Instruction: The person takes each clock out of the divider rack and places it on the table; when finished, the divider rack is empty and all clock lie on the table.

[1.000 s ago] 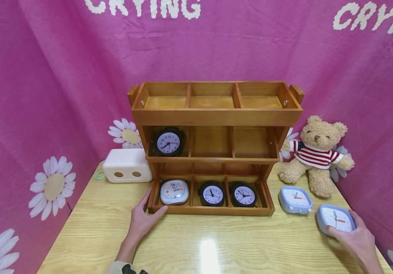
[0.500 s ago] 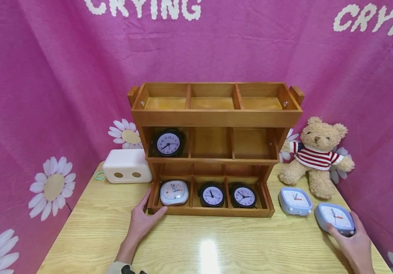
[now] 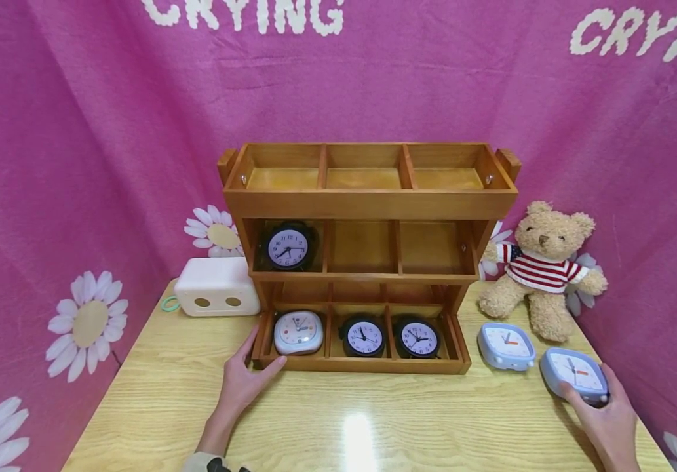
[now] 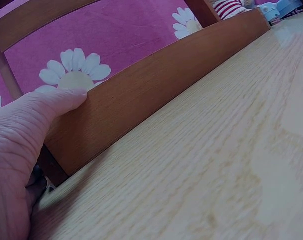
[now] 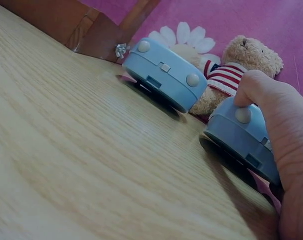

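My right hand (image 3: 606, 419) grips a light blue alarm clock (image 3: 574, 373) at the right end of the table, thumb on the near side and fingers on the far right. In the right wrist view, the thumb lies by a round white foot of the held clock (image 5: 236, 132); I cannot tell if it touches the table. A matching blue clock (image 3: 506, 345) lies face up to its left. My left hand (image 3: 246, 380) holds the lower left corner of the wooden shelf (image 3: 367, 204), with the thumb over the front board (image 4: 141, 85) in the left wrist view.
A pale blue clock (image 3: 298, 332) and two black clocks (image 3: 364, 337) sit in the bottom tier. Another black clock (image 3: 288, 248) stands in the middle tier's left compartment. A teddy bear (image 3: 541, 269) sits at the right; a white box (image 3: 217, 286) stands left of the shelf.
My right hand has shifted slightly left with the blue clock, bringing it closer to the other blue clock. My left hand stays at the shelf corner.
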`<state>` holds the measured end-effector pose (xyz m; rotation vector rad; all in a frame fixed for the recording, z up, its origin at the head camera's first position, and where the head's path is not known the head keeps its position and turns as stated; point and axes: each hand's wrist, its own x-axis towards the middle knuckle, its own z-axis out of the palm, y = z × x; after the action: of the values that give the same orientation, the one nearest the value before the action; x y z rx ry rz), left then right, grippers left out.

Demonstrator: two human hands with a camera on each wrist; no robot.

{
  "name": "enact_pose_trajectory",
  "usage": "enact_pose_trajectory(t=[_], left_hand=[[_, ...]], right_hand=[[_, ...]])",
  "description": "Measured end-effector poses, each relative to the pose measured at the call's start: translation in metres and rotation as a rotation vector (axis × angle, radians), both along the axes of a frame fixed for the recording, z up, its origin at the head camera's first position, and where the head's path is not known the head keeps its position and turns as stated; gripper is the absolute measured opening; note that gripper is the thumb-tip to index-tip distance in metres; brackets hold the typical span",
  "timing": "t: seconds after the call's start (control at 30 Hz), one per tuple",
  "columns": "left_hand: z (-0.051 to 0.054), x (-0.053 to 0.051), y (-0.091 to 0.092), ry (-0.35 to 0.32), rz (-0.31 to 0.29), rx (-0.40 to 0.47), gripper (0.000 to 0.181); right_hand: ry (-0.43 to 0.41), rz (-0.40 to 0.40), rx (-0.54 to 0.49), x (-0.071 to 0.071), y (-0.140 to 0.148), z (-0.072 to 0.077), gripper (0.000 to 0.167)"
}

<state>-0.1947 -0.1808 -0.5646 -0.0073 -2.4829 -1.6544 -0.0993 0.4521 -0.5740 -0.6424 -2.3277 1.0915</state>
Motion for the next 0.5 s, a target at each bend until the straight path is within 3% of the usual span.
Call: enact_pose_trajectory(t=[0.27,0.4,0.5], left_hand=[[0.001,0.000,0.001,-0.001,-0.006,0.019,0.094],[0.001,0.001,0.001,-0.002,-0.008,0.024,0.095],[0.002,0.001,0.001,-0.001,-0.006,0.020,0.095]], right_hand=[[-0.014,-0.046,-0.050,-0.002,0.003,0.002,0.079],[0.077,-0.088,-0.086,-0.002,0.004,0.009,0.071],[0.168,-0.076,-0.088,0.001,0.001,0.023,0.069]])
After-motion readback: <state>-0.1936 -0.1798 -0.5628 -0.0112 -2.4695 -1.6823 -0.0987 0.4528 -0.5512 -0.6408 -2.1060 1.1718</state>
